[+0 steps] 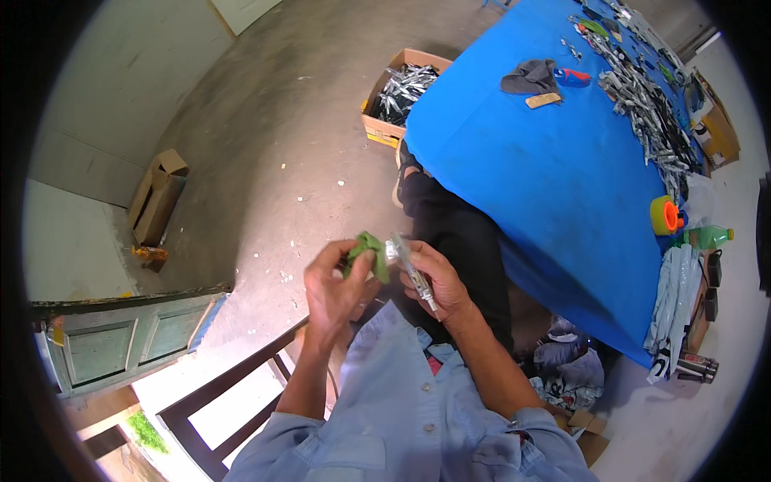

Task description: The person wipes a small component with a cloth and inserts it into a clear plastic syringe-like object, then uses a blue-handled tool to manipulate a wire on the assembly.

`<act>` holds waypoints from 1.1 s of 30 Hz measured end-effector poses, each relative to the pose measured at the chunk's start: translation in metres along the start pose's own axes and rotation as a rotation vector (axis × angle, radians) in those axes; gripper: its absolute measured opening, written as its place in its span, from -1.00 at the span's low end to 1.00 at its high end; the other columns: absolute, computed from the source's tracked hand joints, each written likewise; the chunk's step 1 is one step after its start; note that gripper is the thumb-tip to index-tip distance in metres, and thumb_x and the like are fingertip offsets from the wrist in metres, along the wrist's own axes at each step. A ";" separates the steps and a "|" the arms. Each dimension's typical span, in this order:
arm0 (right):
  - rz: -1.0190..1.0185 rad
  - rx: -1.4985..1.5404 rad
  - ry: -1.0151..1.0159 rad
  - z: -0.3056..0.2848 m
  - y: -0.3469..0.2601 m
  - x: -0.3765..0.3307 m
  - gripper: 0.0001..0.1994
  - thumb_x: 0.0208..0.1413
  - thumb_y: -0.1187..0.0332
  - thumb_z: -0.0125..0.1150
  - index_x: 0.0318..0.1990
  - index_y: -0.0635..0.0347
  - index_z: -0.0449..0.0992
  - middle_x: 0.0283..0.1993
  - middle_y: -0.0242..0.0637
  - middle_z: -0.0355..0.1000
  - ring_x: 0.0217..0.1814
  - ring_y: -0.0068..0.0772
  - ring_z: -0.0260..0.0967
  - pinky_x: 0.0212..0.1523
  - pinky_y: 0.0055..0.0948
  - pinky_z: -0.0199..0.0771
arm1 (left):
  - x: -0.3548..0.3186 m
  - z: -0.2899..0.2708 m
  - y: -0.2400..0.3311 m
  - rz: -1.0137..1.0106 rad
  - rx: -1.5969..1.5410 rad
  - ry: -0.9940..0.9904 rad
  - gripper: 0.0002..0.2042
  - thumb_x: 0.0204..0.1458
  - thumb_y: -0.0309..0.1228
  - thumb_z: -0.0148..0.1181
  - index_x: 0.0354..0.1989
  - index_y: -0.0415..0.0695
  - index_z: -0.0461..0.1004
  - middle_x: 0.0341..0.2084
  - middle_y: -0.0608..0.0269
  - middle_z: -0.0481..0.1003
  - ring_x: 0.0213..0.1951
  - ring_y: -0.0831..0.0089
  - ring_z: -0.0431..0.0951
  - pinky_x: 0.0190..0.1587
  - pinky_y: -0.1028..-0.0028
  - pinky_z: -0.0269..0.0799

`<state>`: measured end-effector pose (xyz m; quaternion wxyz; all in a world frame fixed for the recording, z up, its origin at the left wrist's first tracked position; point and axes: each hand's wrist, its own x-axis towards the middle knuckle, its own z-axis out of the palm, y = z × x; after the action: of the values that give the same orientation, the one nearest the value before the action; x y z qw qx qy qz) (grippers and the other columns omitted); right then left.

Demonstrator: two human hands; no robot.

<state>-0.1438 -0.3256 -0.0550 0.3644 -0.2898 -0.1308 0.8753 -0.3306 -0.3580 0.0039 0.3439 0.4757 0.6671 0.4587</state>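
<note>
In front of my chest, my left hand [328, 287] is closed around a small crumpled green cloth [369, 253], pinched between thumb and fingers. Close by on its right, my right hand [446, 291] grips a slim silver, pen-like thing [418, 279] that slants down toward my body. At its upper end, beside the green cloth, there is a whitish, shiny part; whether the cloth touches it I cannot tell. The exact kind of the slim thing is too small to make out.
A blue-covered table [546, 161] stands to the right, bearing a long heap of silver and black pieces [642, 112], a grey cloth [530, 76] and orange-yellow tape [664, 215]. A carton of silver pieces [401, 92] sits by its corner. An open cardboard box [158, 197] lies far left.
</note>
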 end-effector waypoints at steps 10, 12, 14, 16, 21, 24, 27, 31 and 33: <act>-0.143 -0.101 0.042 -0.019 0.007 0.000 -0.80 0.39 0.24 0.08 -0.09 0.19 0.43 -0.26 -0.35 0.43 -0.28 -0.59 0.40 -0.26 -0.59 0.44 | -0.049 0.051 0.007 0.494 0.072 -0.194 -0.80 -0.05 -0.63 0.41 -0.24 -0.26 0.57 -0.37 0.03 0.57 -0.39 0.17 0.63 -0.34 0.35 0.53; -0.144 -0.064 0.115 -0.010 0.009 -0.001 -0.80 0.40 0.23 0.07 -0.10 0.19 0.44 -0.26 -0.36 0.43 -0.29 -0.62 0.38 -0.27 -0.61 0.42 | -0.040 0.052 0.007 0.469 0.162 -0.158 -0.82 -0.03 -0.64 0.39 -0.25 -0.27 0.56 -0.39 0.01 0.56 -0.41 0.15 0.62 -0.35 0.33 0.52; -0.155 -0.044 0.152 -0.008 0.011 0.001 -0.80 0.40 0.23 0.07 -0.11 0.18 0.44 -0.26 -0.37 0.43 -0.30 -0.64 0.38 -0.27 -0.62 0.42 | -0.029 0.058 -0.004 0.441 0.170 -0.071 -0.86 0.01 -0.64 0.36 -0.27 -0.27 0.55 -0.41 -0.01 0.55 -0.44 0.14 0.61 -0.37 0.32 0.50; -0.182 -0.043 0.163 -0.015 0.015 0.004 -0.80 0.40 0.22 0.07 -0.12 0.17 0.45 -0.28 -0.38 0.43 -0.31 -0.65 0.38 -0.27 -0.62 0.42 | -0.018 0.060 -0.012 0.482 0.238 -0.030 -0.87 0.03 -0.63 0.35 -0.26 -0.28 0.55 -0.42 -0.02 0.55 -0.44 0.12 0.61 -0.37 0.32 0.50; -0.079 0.035 -0.057 -0.031 0.007 -0.004 -0.77 0.41 0.22 0.06 -0.10 0.21 0.48 -0.32 -0.38 0.45 -0.34 -0.61 0.42 -0.29 -0.60 0.44 | -0.001 0.058 -0.016 0.445 0.200 0.046 -0.88 0.06 -0.61 0.34 -0.24 -0.25 0.56 -0.40 0.00 0.57 -0.42 0.09 0.64 -0.37 0.30 0.53; -0.153 0.021 0.123 -0.009 0.006 0.002 -0.74 0.41 0.21 0.05 -0.08 0.24 0.51 -0.36 -0.40 0.43 -0.45 -0.64 0.36 -0.42 -0.63 0.36 | -0.017 0.059 -0.005 0.271 0.129 -0.101 -0.85 0.08 -0.57 0.35 -0.20 -0.29 0.56 -0.40 0.08 0.57 -0.39 0.36 0.60 -0.32 0.43 0.51; -0.125 0.018 0.201 -0.007 0.006 0.001 -0.73 0.41 0.23 0.04 -0.05 0.26 0.51 -0.41 -0.45 0.39 -0.53 -0.69 0.27 -0.53 -0.65 0.24 | -0.039 0.062 -0.001 0.211 0.106 -0.233 -0.81 0.05 -0.57 0.38 -0.17 -0.30 0.57 -0.39 0.12 0.57 -0.37 0.45 0.58 -0.29 0.48 0.49; -0.035 -0.021 0.041 -0.027 0.001 0.001 -0.70 0.38 0.21 0.07 -0.01 0.28 0.53 -0.43 -0.47 0.34 -0.49 -0.67 0.27 -0.51 -0.64 0.24 | -0.063 0.063 0.005 0.371 0.124 -0.313 -0.80 -0.01 -0.60 0.40 -0.19 -0.27 0.57 -0.40 0.13 0.57 -0.39 0.41 0.60 -0.33 0.43 0.50; -0.049 0.004 0.043 -0.030 0.003 0.003 -0.67 0.41 0.16 0.05 -0.03 0.28 0.55 -0.39 -0.49 0.36 -0.45 -0.67 0.30 -0.45 -0.62 0.31 | -0.070 0.067 0.001 0.484 0.177 -0.294 -0.81 -0.01 -0.61 0.39 -0.21 -0.26 0.57 -0.41 0.14 0.57 -0.40 0.40 0.60 -0.34 0.41 0.50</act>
<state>-0.1291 -0.3254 -0.0813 0.3889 -0.3046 -0.1282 0.8600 -0.2488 -0.4051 -0.0169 0.2745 0.7106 0.5145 0.3936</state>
